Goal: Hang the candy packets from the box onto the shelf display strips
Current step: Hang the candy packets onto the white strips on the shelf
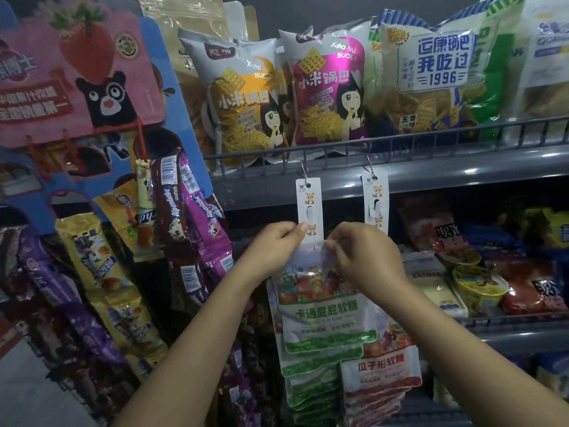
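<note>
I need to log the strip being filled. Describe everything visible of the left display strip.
The left strip is a narrow white card, seemingly plastic, hanging upright from a wire hook on the shelf rail. It bears small fox pictures and a slot. The left hand pinches its lower part; the right hand holds a green candy packet at it. More green packets hang below.

The scene is dim overall, with the brightest light falling on the upper shelf's snack bags (326, 87) from above and in front. Foil wrappers at the left (191, 211) throw small glare spots. The lower shelf (508, 331) sits in deep shadow. Wide-angle distortion bends the shelf rail (431, 134), and the edges look soft and blurred.
</note>
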